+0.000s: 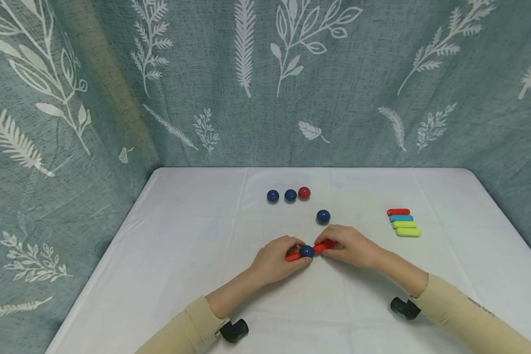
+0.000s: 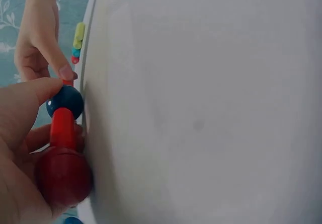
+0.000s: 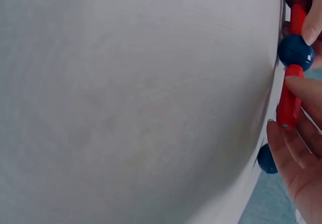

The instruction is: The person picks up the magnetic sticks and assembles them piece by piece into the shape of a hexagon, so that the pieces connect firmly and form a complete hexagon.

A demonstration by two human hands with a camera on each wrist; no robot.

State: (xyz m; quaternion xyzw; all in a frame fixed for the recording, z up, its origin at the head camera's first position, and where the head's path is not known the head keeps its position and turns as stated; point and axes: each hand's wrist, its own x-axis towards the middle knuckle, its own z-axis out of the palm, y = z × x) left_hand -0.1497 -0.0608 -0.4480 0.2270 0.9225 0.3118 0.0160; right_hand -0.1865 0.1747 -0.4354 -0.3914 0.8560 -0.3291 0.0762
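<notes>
My left hand (image 1: pixel 272 259) grips a short chain: a dark red ball (image 2: pixel 64 177), a red rod (image 2: pixel 62 128) and a blue ball (image 1: pixel 307 251). Its thumb presses on the blue ball. The red ball sits near the palm, hidden in the head view. From the other side, my right hand (image 1: pixel 354 246) pinches a second red rod (image 3: pixel 289 100) between thumb and fingers. One end of that rod meets the blue ball, in line with the first rod. Whether it is firmly joined there, I cannot tell.
Just beyond my hands lies a loose blue ball (image 1: pixel 323 217). Farther back, two blue balls (image 1: pixel 273 196) and a red ball (image 1: pixel 304 193) form a row. Red, blue and yellow-green rods (image 1: pixel 405 224) lie together on the right of the white table (image 1: pixel 181 216).
</notes>
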